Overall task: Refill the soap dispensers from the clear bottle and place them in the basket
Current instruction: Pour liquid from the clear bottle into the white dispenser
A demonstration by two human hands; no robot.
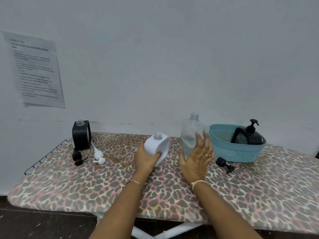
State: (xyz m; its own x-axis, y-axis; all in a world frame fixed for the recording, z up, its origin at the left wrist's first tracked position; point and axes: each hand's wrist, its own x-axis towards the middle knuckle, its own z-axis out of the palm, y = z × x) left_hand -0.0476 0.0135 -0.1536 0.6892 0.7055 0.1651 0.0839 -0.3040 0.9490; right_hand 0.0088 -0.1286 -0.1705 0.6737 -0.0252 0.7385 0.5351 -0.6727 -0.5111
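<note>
White plastic, neck open: the white dispenser point(158, 146) sits tilted in my left hand point(146, 158), which grips its lower body with fingers curled round the near side, covering the base. Beside it my right hand point(196, 157) is spread, fingers straight and apart, palm toward the clear bottle point(191, 131). It hides the bottle's lower right side, and I cannot tell whether the fingertips touch the plastic.

The bottle stands upright with its neck open; the liquid level is hard to read. Just right of it, the teal basket point(236, 152) holds a black dispenser point(250, 135) with its pump fitted, its lower part behind the basket wall. A loose black pump point(225, 163) lies just in front of the basket.

Far left, a second black dispenser point(81, 135) stands open-necked at the back edge, with another black pump point(77, 156) and a white pump point(99, 156) lying before it.

The leopard-print cover point(86, 183) has open room toward me; a wire rack point(44, 156) marks its left end. The text on the wall sheet point(34, 69) is blurred. Both forearms are cut off at the bottom.
</note>
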